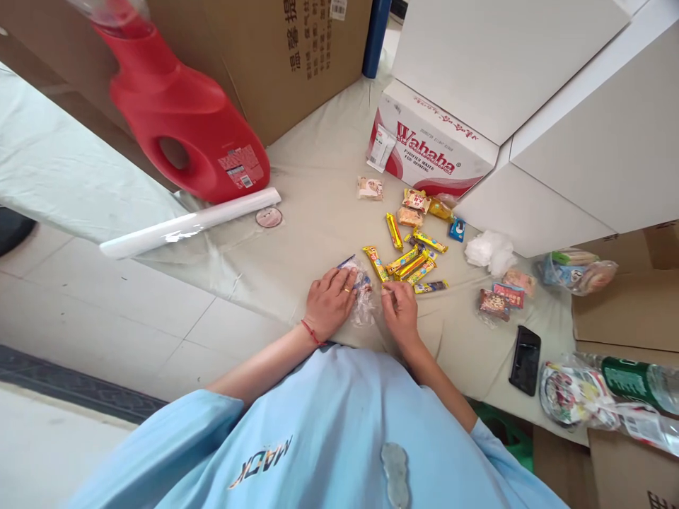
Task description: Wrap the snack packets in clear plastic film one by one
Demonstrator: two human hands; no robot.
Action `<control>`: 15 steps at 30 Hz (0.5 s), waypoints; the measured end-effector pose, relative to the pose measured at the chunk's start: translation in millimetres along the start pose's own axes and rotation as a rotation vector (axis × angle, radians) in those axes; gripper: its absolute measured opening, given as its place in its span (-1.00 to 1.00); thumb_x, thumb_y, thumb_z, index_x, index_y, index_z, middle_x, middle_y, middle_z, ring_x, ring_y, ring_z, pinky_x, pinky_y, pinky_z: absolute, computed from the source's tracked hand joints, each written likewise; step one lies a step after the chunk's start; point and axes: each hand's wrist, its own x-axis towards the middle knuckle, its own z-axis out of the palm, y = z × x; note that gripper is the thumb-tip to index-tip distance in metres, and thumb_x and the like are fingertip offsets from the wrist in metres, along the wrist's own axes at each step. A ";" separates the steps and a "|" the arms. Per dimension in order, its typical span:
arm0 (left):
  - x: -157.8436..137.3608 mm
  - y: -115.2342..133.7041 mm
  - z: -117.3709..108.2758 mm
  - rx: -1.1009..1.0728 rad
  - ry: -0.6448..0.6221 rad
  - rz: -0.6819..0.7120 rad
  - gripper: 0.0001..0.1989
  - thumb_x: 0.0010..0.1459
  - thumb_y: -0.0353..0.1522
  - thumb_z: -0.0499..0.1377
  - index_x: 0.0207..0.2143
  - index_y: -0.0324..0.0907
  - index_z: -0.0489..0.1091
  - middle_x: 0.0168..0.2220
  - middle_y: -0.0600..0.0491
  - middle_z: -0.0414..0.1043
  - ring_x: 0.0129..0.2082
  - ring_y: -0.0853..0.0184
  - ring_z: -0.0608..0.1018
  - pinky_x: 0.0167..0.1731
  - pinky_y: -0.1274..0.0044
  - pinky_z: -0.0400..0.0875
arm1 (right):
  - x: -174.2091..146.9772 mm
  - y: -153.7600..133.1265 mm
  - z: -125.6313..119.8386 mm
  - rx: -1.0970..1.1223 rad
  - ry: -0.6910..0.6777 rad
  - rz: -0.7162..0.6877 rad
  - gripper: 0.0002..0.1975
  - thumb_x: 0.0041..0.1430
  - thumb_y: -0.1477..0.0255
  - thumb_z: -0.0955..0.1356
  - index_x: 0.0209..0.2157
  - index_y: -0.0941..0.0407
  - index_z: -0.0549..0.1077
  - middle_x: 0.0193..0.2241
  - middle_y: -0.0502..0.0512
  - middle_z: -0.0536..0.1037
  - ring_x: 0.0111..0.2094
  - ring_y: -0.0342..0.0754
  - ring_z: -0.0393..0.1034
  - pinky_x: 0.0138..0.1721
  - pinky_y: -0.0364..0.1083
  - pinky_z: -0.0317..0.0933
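Note:
My left hand (329, 302) lies flat with its fingers stretched over a crumpled clear plastic bag (363, 300) with blue print. To its right, my right hand (401, 311) is closed, with thumb and forefinger pinched at the near end of a yellow-wrapped snack stick (375, 264). Just beyond these fingers lie several more yellow snack sticks (411, 265) in a loose pile. One upright-angled red and yellow stick (394, 231) lies farther back. Behind the pile are small wrapped snacks (416, 201) and a pink-wrapped snack (370, 188).
A big red detergent bottle (201, 120) and a white roll (191, 225) are at the left. A Wahaha carton (424, 145) stands at the back. On the right are crumpled white plastic (491, 252), a black phone (525, 360) and a green-labelled bottle (631, 382).

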 end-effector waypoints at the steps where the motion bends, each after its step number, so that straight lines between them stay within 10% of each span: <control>1: -1.1 -0.4 1.0 0.005 0.011 0.008 -0.54 0.39 -0.28 0.08 0.29 -0.13 0.37 0.17 -0.18 0.50 0.19 0.05 0.45 -0.02 0.27 0.39 | -5.5 -3.1 1.7 -0.098 0.032 0.057 -0.68 0.39 0.33 0.27 0.05 0.11 0.53 -0.07 0.25 0.49 0.03 0.14 0.35 0.14 0.17 0.28; 8: -4.3 -1.2 4.9 -0.047 0.091 0.010 -0.62 0.35 -0.29 0.15 0.18 0.00 0.47 0.09 -0.13 0.54 0.05 0.09 0.49 -0.02 0.26 0.46 | -18.0 -28.4 0.4 -0.117 -0.148 0.131 -0.91 0.25 0.45 0.34 -0.25 0.09 0.50 -0.05 0.25 0.48 0.02 0.14 0.35 0.12 0.16 0.30; 15: -6.8 -3.0 5.6 -0.053 0.006 0.025 -0.65 0.33 -0.38 0.13 0.11 -0.01 0.52 0.09 -0.16 0.57 0.06 0.06 0.52 -0.03 0.22 0.41 | 42.6 -44.0 0.8 0.524 -0.238 0.432 -0.85 0.30 0.24 0.32 -0.24 0.01 0.33 -0.56 -0.15 0.38 -0.64 -0.13 0.26 -0.59 -0.14 0.21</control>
